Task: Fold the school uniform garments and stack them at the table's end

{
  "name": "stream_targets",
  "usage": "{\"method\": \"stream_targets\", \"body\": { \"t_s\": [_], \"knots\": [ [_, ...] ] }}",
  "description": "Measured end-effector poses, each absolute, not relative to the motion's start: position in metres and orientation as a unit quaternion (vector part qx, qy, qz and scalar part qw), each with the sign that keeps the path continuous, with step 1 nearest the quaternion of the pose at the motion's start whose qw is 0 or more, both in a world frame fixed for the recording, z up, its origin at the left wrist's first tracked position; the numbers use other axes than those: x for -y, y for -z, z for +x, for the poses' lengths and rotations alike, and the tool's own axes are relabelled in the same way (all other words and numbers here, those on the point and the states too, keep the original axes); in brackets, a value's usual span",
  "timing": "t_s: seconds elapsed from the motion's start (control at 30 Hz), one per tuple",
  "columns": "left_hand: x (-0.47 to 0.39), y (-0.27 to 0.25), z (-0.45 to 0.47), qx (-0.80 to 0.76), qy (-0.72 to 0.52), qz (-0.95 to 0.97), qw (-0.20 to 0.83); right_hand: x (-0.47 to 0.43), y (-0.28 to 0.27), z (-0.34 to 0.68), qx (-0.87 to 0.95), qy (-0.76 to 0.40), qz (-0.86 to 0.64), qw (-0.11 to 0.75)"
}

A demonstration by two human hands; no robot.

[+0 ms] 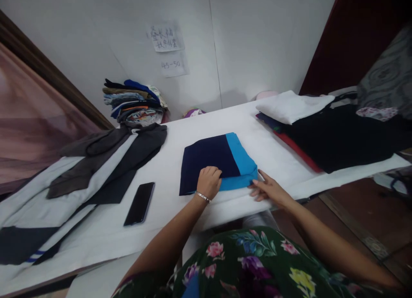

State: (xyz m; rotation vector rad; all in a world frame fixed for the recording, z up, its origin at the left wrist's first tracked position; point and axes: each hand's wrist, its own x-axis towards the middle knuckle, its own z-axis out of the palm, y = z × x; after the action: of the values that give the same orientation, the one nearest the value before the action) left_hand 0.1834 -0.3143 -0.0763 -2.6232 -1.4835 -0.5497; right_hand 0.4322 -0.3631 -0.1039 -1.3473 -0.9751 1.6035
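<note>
A garment folded into a flat bundle point(209, 154), navy with a bright blue panel, lies in the middle of the white-covered table. My left hand point(208, 183), with a bracelet on its wrist, is closed with curled fingers on the near edge of the garment, where a fold of the blue cloth shows. Beside the near right corner of the bundle, my right hand point(266, 189) has its fingers stretched and apart, thumb and index at the blue edge. The fingertips of my left hand are partly hidden by the hand itself.
A black phone point(139, 203) lies left of the bundle. A grey and white jacket point(96, 169) spreads over the left side, with a stack of folded clothes point(135, 101) behind. Dark garments point(337, 135) and a white cloth point(291, 106) lie at the right. Handwritten papers point(165, 37) hang on the wall.
</note>
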Motion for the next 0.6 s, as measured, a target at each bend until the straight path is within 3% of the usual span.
{"method": "stream_targets", "body": {
  "t_s": [0.37,0.6],
  "knots": [
    [0.316,0.072,0.179,0.493,0.245,-0.833,0.056,0.355,0.096,0.403,0.232,-0.741,-0.343,0.529],
    [0.323,0.074,0.18,0.499,0.251,-0.829,0.028,0.337,0.094,0.389,0.189,-0.71,-0.335,0.59]
  ]
}}
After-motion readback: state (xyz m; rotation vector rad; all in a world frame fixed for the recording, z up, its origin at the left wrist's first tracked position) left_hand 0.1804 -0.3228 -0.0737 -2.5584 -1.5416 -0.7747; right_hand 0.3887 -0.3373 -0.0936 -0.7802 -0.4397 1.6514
